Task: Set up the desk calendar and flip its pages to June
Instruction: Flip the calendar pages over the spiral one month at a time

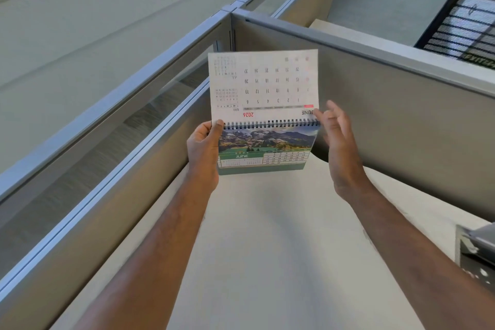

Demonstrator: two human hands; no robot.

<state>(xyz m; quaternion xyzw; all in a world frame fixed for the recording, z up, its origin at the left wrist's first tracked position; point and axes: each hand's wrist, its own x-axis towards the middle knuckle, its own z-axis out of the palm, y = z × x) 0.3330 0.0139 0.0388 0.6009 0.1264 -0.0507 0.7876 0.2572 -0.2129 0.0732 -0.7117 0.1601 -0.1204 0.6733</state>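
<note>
Desk calendar held above the desk, June page facing. Left hand pinches its spiral corner to steady it; right hand, fingers loosely apart, props the raised page upright at its edge

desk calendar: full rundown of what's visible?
The desk calendar is paper with a dark wire spiral across its middle. One leaf stands flipped up, showing an upside-down June 2026 grid. The facing page below has a mountain photo and a green June panel. It is held above the desk; the left hand pinches its left edge, the right hand touches the spiral's right end.
</note>
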